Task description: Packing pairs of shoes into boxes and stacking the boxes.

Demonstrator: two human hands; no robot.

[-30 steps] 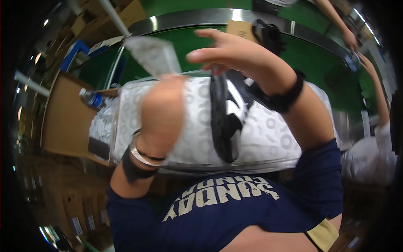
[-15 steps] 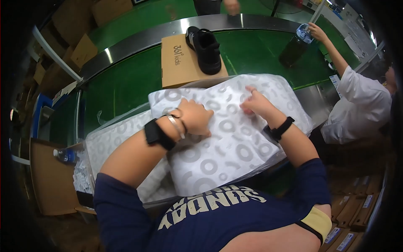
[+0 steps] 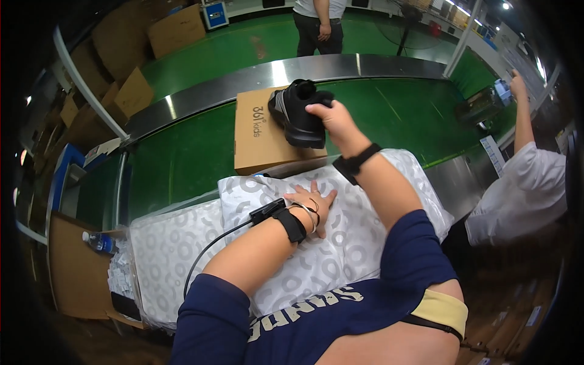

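A black shoe (image 3: 299,125) is gripped at its heel by my right hand (image 3: 342,129), with the thumb on the near side and the other fingers mostly hidden. The shoe is over a brown shoe box (image 3: 250,149); whether its sole touches the lid I cannot tell. My left hand (image 3: 315,208) lies with fingers spread on a stack of white wrapping paper (image 3: 359,252) printed with grey rings and arcs. Another stack of the patterned paper (image 3: 173,246) lies to the left, partly under the first.
Beyond the box runs a green conveyor belt (image 3: 389,115) with a metal rim (image 3: 231,84). At right, a person in white (image 3: 517,201) reaches toward a large bottle (image 3: 480,108). Another person (image 3: 319,27) stands across the belt. A carton (image 3: 76,267) and water bottle (image 3: 100,242) sit at left.
My right hand has left the paper, reached forward and taken hold of the shoe, which has tilted. My left hand has shifted right and spread out. The view has tipped up.
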